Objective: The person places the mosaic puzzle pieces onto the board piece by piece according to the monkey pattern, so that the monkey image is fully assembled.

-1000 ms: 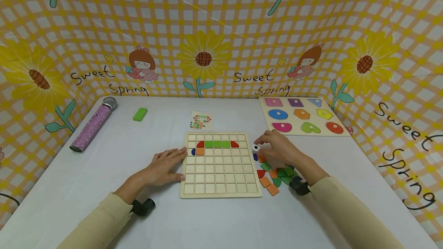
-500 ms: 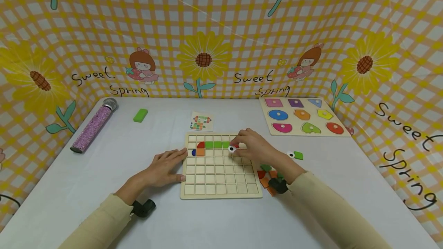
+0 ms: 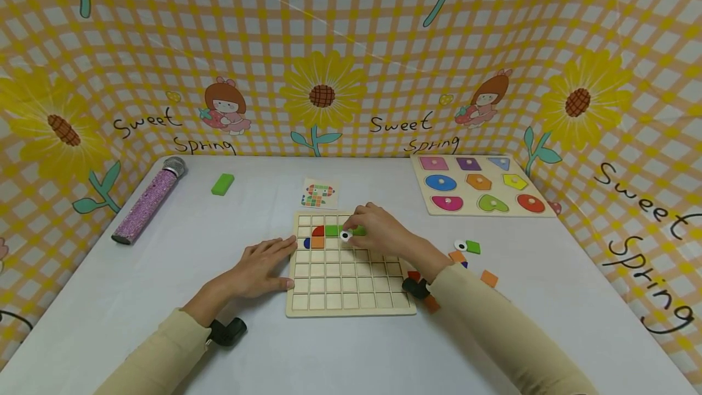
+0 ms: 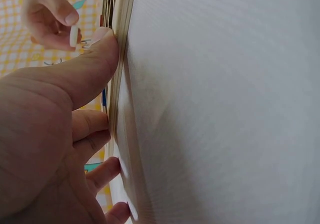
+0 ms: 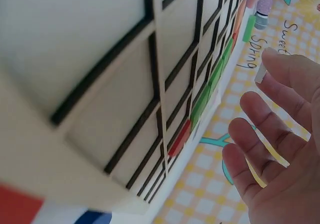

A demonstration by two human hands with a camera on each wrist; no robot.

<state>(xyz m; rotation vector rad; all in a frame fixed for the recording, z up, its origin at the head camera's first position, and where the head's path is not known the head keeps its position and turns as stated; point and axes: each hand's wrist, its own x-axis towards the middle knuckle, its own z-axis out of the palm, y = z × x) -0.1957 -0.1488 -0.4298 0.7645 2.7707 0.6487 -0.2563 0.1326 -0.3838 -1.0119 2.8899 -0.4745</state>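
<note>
In the middle of the frame a pale wooden grid board (image 3: pixel 351 285) lies on the white worktop (image 3: pixel 247 370). The person's left hand (image 3: pixel 258 270) is at the board's left edge, fingers spread and touching the side; the left wrist view shows the thumb and fingertips against that edge. The right hand (image 3: pixel 378 230) is above the board's upper part, thumb and forefinger pinching a white eye tile (image 3: pixel 345 236) with a black dot; in the right wrist view the other three fingers are bent and hold nothing. In the upper rows of the grid sit a red quarter-round tile (image 3: pixel 319 231), green squares (image 3: pixel 331 230) to its right, an orange square (image 3: pixel 317 242) just below the red one and a blue half-round tile (image 3: pixel 307 242) beside the orange. The right hand partly covers that row; another red tile (image 5: pixel 180 139) shows at its end in the right wrist view. Right of the board lie loose pieces, among them a second eye tile (image 3: pixel 460 245) touching a green tile (image 3: pixel 473 247), and an orange tile (image 3: pixel 489 279) apart from them; the right forearm hides some of the area. Just above the board is a small picture card (image 3: pixel 320 193). At upper left are a glittery pink microphone (image 3: pixel 148 203) and a green block (image 3: pixel 222 184); at upper right, a shape puzzle (image 3: pixel 470 207).
</note>
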